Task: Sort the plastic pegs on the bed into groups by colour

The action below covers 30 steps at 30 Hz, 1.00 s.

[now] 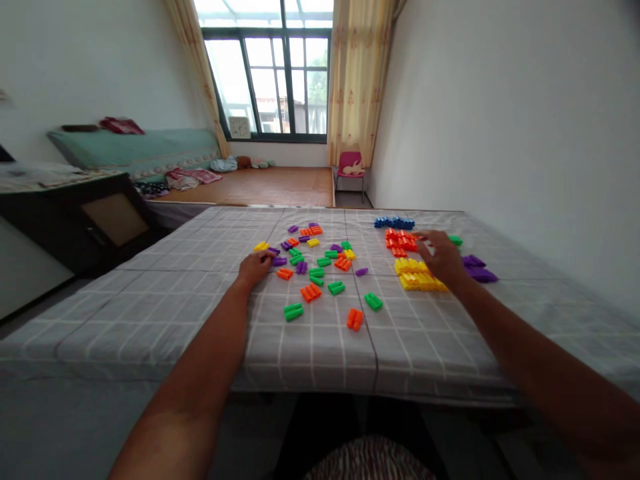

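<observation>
Lying just right of the left hand (pixel 255 269), the nearer one, purple plastic piece (pixel 279 261): long axis roughly left-right. Left fingers curled, grip unclear. Right hand (pixel 442 255) beside orange-red pieces (pixel 400 240), fingers bent; hold cannot be told.

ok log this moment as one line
left hand: at purple pieces | right hand: by orange group | nearby: blue group, yellow group, purple group | mixed pieces: scattered centre
</observation>
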Tool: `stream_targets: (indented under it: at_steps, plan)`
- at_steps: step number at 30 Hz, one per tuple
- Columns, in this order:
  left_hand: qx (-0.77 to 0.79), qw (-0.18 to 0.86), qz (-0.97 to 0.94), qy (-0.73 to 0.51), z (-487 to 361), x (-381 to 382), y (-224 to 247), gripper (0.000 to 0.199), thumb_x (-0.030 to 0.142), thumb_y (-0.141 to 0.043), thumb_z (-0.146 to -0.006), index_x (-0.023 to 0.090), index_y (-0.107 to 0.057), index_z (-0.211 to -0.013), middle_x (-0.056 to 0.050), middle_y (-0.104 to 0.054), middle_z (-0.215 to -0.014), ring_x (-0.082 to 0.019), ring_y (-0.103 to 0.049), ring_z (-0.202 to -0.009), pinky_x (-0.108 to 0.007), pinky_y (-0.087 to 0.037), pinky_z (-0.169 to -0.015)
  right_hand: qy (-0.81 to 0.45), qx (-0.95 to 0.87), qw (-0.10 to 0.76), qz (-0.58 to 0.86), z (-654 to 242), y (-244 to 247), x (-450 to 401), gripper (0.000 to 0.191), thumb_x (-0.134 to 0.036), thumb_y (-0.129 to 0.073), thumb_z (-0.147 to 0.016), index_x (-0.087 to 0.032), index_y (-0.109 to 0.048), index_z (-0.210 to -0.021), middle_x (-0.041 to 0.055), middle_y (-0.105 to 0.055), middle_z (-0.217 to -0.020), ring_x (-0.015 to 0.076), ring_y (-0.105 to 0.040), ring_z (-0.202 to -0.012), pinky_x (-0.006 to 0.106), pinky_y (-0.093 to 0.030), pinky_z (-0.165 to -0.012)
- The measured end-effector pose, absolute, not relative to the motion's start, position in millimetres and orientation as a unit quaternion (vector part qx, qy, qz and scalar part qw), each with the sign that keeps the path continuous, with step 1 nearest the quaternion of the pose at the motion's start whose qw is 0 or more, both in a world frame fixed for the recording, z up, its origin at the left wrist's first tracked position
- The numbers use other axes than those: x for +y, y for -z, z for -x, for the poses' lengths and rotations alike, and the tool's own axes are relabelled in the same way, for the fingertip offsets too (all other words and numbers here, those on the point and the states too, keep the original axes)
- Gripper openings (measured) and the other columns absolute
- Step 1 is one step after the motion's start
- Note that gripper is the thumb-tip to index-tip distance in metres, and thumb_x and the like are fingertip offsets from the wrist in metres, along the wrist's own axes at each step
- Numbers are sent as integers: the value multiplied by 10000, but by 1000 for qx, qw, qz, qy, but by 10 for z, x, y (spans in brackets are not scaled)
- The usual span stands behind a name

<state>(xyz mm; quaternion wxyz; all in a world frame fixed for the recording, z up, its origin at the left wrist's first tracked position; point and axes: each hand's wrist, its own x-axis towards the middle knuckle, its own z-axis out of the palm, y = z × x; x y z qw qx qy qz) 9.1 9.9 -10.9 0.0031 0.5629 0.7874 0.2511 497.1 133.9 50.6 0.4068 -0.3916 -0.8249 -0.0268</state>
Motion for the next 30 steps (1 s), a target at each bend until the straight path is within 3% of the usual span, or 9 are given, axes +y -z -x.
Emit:
stream_targets:
  at_steps: [2,6,13,16,22,27,30]
  plan:
    - [782,5,-567,-259,-99,95,113,322,269,-493,-843,238,-726,-1063,-14,-724,-1107,-199,-651,-1009,-258,-492,-837,0,-893,336,300,-4465,-514,1294,273,-283,-513,-888,-226,-642,-1121,102,-661,-1143,273,-555,-1106,466,-402,-1007]
    - [778,19,-565,-275,-127,69,108,310,247,-505,-837,236,-731,-1050,-11,-729,-1092,-191,-652,-1000,-252,-493,-847,-32,-952,219,213,-3601,-394,1334,312,-174,-549,-857,-208,-647,-1152,107,-651,-1204,265,-553,-1128,454,-419,-985]
    - [768,41,-567,-295,-159,46,109,300,226,-505,-845,215,-735,-1038,-39,-730,-1074,-202,-652,-982,-279,-490,-846,-119,-974,105,160,-2569,-312,1293,305,-116,-544,-848,-196,-676,-1111,66,-706,-1037,188,-651,-874,303,-481,-811]
    - [764,47,-568,-302,-152,44,121,302,218,-512,-841,212,-735,-1046,-50,-731,-1068,-202,-656,-959,-283,-486,-854,-117,-987,69,84,-2364,-296,1192,365,-37,-569,-794,-213,-695,-1089,70,-670,-1078,187,-631,-939,276,-459,-827]
    - [760,47,-573,-305,-153,46,122,302,213,-522,-834,222,-736,-1046,-36,-735,-1062,-190,-657,-953,-268,-487,-843,-102,-983,72,134,-2346,-336,1153,301,-61,-695,-708,-183,-681,-982,65,-619,-1022,147,-616,-807,236,-444,-700]
    - [764,40,-572,-295,-154,45,108,298,218,-513,-834,238,-737,-1029,-16,-733,-1067,-195,-653,-975,-269,-494,-834,-147,-961,173,156,-2602,-444,1116,133,-164,-692,-743,-190,-620,-851,4,-644,-808,137,-595,-726,243,-429,-673]
    - [767,39,-572,-289,-142,42,96,305,230,-504,-835,226,-733,-1037,-22,-729,-1076,-196,-655,-975,-269,-496,-826,-203,-922,255,211,-2984,-491,1180,167,-267,-704,-744,-201,-619,-871,0,-663,-794,147,-608,-712,265,-454,-675]
